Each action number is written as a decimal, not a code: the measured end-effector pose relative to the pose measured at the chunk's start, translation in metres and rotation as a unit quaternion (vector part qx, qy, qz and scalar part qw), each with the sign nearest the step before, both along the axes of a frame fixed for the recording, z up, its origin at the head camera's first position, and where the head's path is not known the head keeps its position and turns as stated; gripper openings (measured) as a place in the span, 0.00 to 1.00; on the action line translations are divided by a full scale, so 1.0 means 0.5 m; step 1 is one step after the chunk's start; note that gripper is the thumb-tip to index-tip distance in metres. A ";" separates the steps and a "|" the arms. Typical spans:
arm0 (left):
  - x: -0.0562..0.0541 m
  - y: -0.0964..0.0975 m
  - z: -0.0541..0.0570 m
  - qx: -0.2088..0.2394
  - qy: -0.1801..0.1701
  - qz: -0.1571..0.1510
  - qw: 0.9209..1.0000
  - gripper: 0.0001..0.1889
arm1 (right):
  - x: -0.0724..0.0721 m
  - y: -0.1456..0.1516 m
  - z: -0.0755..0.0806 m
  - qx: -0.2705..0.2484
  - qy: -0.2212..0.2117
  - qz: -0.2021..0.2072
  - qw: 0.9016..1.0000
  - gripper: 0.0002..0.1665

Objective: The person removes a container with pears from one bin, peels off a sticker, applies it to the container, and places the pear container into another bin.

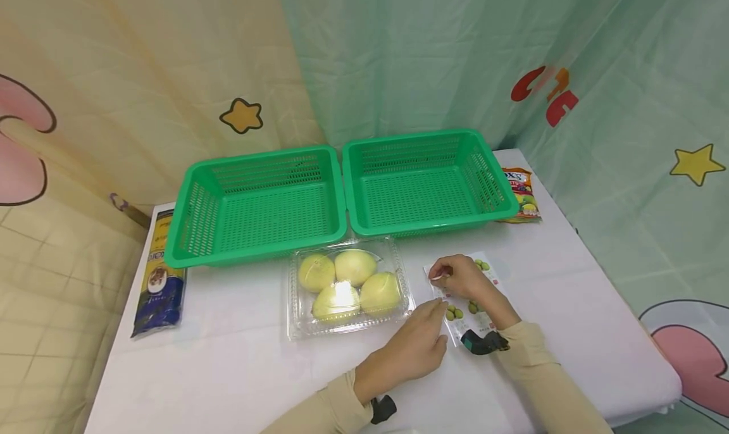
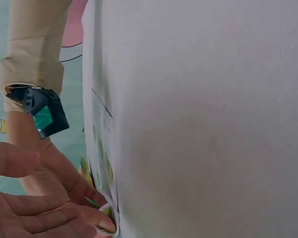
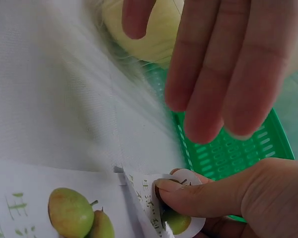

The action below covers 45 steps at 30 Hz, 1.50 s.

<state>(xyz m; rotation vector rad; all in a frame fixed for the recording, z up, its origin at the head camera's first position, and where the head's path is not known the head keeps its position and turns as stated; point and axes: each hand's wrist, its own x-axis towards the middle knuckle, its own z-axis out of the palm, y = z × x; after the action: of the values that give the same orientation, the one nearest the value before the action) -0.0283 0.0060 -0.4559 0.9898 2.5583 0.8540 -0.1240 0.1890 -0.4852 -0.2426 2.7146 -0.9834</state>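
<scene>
My right hand (image 1: 464,279) pinches the edge of a fruit sticker (image 3: 191,220) between thumb and finger. The sticker is curled up from a white sheet (image 1: 460,326) printed with green fruit pictures and green lettering. Beside it is my left hand (image 1: 412,345), its fingers extended and holding nothing. In the right wrist view the left fingers (image 3: 203,89) hang above the sticker. A clear plastic box (image 1: 293,307) stands left of the sheet, lid on, with several pale yellow-green fruits (image 1: 355,267) inside.
Two green mesh baskets (image 1: 256,254) (image 1: 427,222) stand side by side at the back of the white table (image 1: 228,364). A blue and yellow packet (image 1: 162,288) lies at the left, and a colourful snack bag (image 1: 523,197) at the right. Curtains (image 1: 398,54) hang behind.
</scene>
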 end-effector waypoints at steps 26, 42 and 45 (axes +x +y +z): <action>-0.001 0.040 -0.045 -0.142 0.080 -0.048 0.985 0.25 | 0.002 0.014 0.000 -0.010 0.002 0.002 1.000 0.03; 0.000 0.042 -0.057 -0.038 0.095 0.028 0.994 0.19 | 0.001 0.012 -0.002 -0.006 0.006 0.016 1.000 0.03; -0.001 0.045 -0.058 -0.042 0.086 0.031 0.995 0.26 | 0.000 0.013 -0.001 0.006 0.005 0.018 1.000 0.02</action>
<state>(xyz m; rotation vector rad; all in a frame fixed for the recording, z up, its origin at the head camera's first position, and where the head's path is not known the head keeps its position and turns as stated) -0.0286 0.0283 -0.4850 1.0030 2.7577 0.6967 -0.1238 0.1957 -0.4856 -0.2937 2.7138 -0.9595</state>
